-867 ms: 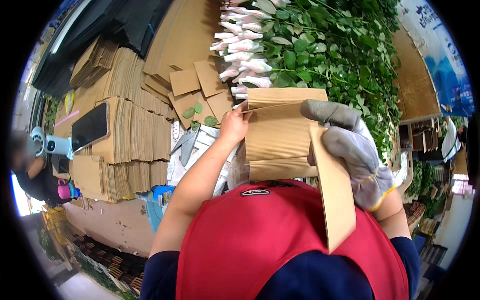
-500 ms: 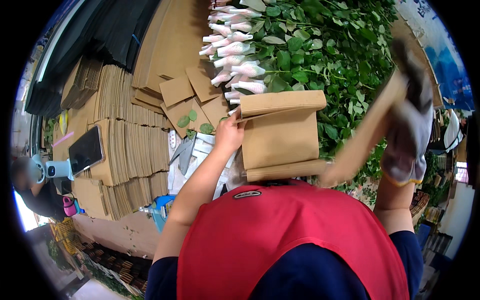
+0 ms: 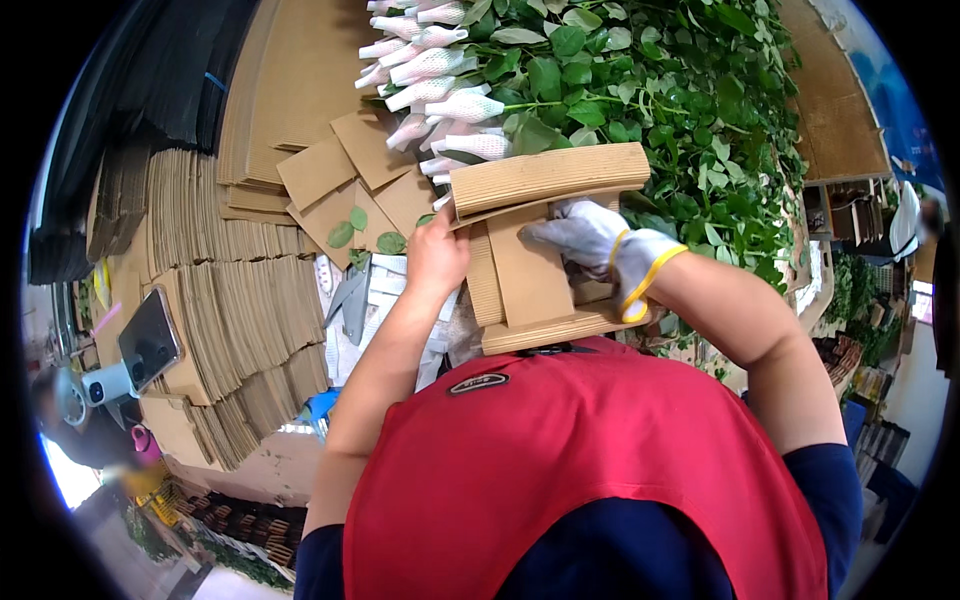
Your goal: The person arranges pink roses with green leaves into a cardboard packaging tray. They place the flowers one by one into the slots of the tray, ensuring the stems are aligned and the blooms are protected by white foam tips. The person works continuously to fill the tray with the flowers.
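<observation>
A corrugated cardboard sheet (image 3: 548, 178) lies in front of my red apron, its far and near edges folded up. My left hand (image 3: 437, 262), bare, pinches the sheet's far left corner; its fingertips are partly hidden. Inside the fold rests a smaller flat cardboard piece (image 3: 533, 278). My right hand (image 3: 590, 238), in a grey glove with yellow cuff edging, grips that piece near its far right side, some fingers out of sight. Beyond the sheet are flower stems with green leaves (image 3: 640, 90), their heads in white-pink mesh sleeves (image 3: 430, 65).
Stacks of folded cardboard (image 3: 235, 290) stand at the left, a dark phone (image 3: 150, 340) in a holder beside them. Loose cardboard pieces (image 3: 325, 180) and leaves (image 3: 390, 242) lie left of the sleeves. A grey tool (image 3: 350, 305) rests near my left forearm.
My right hand has swung in from the far right, bringing the cardboard piece onto the folded sheet. My left hand still holds the sheet's corner. The whole view has shifted slightly.
</observation>
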A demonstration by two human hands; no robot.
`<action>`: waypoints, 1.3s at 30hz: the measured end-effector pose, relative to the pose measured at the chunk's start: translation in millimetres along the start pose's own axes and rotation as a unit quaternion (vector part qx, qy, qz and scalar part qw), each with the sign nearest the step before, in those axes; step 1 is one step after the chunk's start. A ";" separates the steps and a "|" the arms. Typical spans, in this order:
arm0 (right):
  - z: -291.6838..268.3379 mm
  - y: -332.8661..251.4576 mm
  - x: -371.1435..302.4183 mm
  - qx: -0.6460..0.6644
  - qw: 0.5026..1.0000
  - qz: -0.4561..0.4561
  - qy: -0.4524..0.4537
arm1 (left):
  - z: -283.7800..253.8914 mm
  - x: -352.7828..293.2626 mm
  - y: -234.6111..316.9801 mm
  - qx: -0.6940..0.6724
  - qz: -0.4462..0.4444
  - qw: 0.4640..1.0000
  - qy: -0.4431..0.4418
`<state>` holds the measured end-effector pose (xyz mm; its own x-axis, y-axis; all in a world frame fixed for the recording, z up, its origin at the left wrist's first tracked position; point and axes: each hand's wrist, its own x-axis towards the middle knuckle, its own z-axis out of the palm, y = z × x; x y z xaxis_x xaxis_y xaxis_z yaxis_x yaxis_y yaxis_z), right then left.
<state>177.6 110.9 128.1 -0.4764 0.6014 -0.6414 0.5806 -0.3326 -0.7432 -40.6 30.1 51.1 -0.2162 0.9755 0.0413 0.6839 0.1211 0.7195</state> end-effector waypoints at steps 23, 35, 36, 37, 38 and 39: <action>0.8 -16.4 -10.4 -0.326 0.940 -0.043 0.090 | -74.6 -26.0 66.2 0.121 -0.007 0.961 -0.248; 18.3 -62.0 -39.1 -0.509 0.807 -0.212 -0.212 | -38.2 -10.8 66.4 0.134 0.182 0.922 -0.313; 17.6 -63.6 -46.2 -0.512 0.812 -0.188 -0.210 | -37.9 -11.1 70.7 0.159 0.191 0.919 -0.308; 16.4 -64.8 -53.5 -0.514 0.816 -0.164 -0.208 | -38.8 -12.2 76.2 0.184 0.199 0.914 -0.301; 9.4 -64.5 -58.7 -0.518 0.819 -0.141 -0.203 | -39.5 -11.4 81.9 0.197 0.192 0.910 -0.310; 5.3 -70.9 -62.2 -0.517 0.822 -0.121 -0.207 | -42.8 -15.8 82.8 0.171 0.192 0.922 -0.289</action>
<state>162.6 93.3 219.7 -0.7203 0.1887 -0.6675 0.5843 0.6835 -0.4374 -10.4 16.8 139.7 0.4275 0.8816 -0.2000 0.8337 -0.2990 0.4642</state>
